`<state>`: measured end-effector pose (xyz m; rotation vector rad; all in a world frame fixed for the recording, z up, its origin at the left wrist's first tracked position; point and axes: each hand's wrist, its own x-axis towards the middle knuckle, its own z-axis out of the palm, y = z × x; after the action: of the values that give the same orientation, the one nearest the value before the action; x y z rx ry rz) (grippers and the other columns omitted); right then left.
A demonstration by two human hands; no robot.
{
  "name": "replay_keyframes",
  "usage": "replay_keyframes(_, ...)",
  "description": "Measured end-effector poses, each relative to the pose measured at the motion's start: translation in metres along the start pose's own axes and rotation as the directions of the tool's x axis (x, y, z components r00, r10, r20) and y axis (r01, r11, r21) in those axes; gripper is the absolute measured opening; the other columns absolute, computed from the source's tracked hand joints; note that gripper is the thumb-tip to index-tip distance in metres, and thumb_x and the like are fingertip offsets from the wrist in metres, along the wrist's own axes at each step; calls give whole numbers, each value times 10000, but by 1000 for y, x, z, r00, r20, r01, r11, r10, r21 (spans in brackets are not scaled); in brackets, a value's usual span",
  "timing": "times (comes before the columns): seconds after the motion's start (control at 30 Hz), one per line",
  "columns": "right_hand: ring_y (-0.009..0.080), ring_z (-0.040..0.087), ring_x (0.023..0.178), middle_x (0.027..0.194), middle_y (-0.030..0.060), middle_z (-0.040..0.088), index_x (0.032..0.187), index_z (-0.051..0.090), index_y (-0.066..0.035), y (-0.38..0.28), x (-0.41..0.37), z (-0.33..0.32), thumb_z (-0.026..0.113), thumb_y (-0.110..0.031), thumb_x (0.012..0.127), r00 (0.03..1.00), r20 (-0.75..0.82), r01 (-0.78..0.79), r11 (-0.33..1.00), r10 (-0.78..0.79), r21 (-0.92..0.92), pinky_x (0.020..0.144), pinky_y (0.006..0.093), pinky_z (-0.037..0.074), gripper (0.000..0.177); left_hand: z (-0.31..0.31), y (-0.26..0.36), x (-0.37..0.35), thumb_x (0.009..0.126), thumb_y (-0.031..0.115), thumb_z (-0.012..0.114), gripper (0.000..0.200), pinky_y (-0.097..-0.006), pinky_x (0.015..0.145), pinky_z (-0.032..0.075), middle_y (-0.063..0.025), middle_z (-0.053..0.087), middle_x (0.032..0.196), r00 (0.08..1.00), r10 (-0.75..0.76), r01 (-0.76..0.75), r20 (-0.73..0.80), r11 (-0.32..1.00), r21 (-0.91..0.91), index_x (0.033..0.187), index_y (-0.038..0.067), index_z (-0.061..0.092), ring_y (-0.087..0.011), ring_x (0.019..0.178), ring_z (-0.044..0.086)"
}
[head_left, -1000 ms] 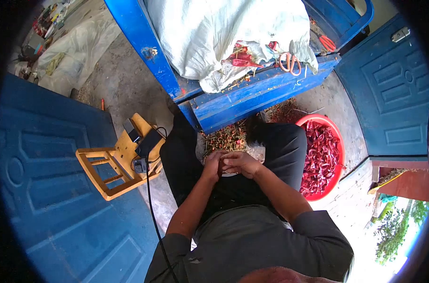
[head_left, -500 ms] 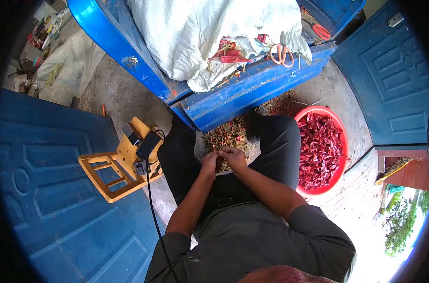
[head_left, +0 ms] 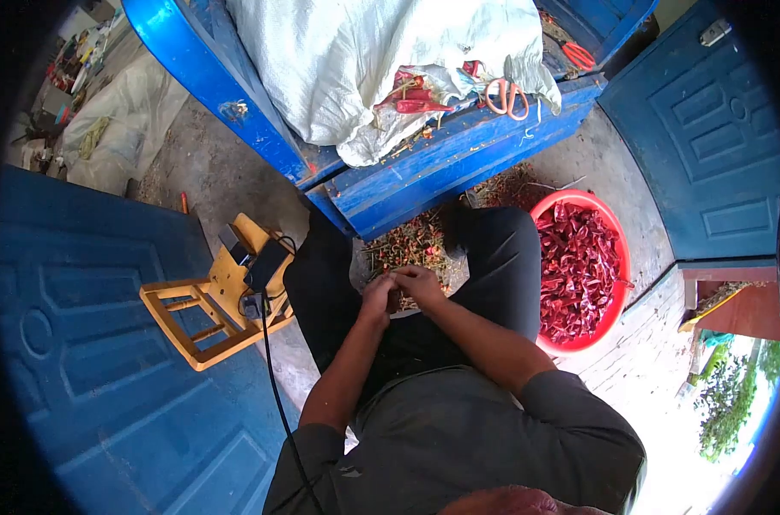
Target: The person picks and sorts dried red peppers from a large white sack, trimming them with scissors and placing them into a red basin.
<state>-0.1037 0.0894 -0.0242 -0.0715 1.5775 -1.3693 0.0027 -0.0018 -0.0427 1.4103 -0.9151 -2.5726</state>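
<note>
Both hands are bunched up together between the knees, low over a heap of dried stems and scraps (head_left: 411, 245) on the bare concrete ground. The left hand (head_left: 377, 296) and right hand (head_left: 421, 283) touch, fingers curled in and pinching a small dark-red piece (head_left: 397, 301). It's mostly hidden, so I honestly can't tell what it is.

Just beside the right knee there's a round red plastic basin (head_left: 620, 257) on the ground, full of dried red chillies (head_left: 579, 275). On the other side, near the left knee, a yellow wooden stool (head_left: 209, 309) lies tipped over with a black box and cable (head_left: 268, 262) on it.

Up ahead is a blue metal cart bed (head_left: 458, 159). A white woven sack (head_left: 347, 60) slumps over it, and orange-handled scissors (head_left: 505, 96) lie right at its front edge.
</note>
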Motion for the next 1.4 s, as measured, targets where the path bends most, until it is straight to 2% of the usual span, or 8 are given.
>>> replay_keyframes(0.1,107,634,805,884,28,697,1026,715,-5,-25,-15,-5,701,-135,923,997,76,16,984,-30,176,712,276,512,166,8,14,-15,906,116,546,214,-282,584,440,-6,575,826,986,80,-75,145,997,-34,1089,58,640,-123,666,542)
replay_keyframes(0.43,161,620,940,978,58,681,1047,717,-22,-22,-13,-21,727,-155,908,980,1,201,980,-201,-10,847,334,492,193,17,24,-16,865,122,583,235,-282,579,404,10,562,801,960,5,-2,281,1000,-8,1077,45,651,-110,632,491)
replay_keyframes(0.8,178,623,1004,1033,55,678,1059,672,-53,-53,-20,-35,721,-247,915,969,165,-223,935,183,277,947,359,477,246,36,30,-31,847,116,634,225,-278,620,428,7,574,813,985,34,-36,171,999,9,1059,43,649,-112,688,534)
replay_keyframes(1.23,147,625,767,860,52,695,898,718,5,-76,-5,-92,775,-200,846,985,169,91,956,-44,-280,738,321,500,219,66,29,-27,865,82,583,190,-223,401,260,41,491,664,978,-23,19,208,1000,18,1025,9,653,-48,456,371)
replay_keyframes(1.27,181,638,718,815,52,693,860,730,-9,-77,1,-97,781,-227,834,975,196,168,921,-102,-353,713,360,509,225,68,29,-25,865,82,583,190,-223,401,260,41,491,664,978,-24,22,208,1000,9,1025,9,653,-48,456,371)
replay_keyframes(1.3,256,668,746,805,80,685,828,732,-47,-106,-17,-85,792,-207,797,909,254,412,627,-330,-661,714,383,523,173,67,28,-25,878,96,583,152,-235,401,257,46,452,651,970,-30,28,243,1000,13,1002,24,632,-50,454,361)
replay_keyframes(1.33,256,668,746,805,80,685,828,732,-47,-123,-29,-74,792,-207,797,911,258,410,624,-323,-665,714,383,523,173,67,29,-23,891,110,584,116,-248,401,254,51,412,639,960,-30,27,280,1000,14,979,40,612,-51,451,350)
replay_keyframes(1.4,155,667,767,813,82,677,856,730,-59,-137,-43,-57,761,-153,838,623,514,630,-12,-590,-777,705,308,511,101,61,30,-23,894,110,591,87,-242,393,252,60,421,634,949,-9,11,315,1000,-4,957,52,606,-44,438,341)
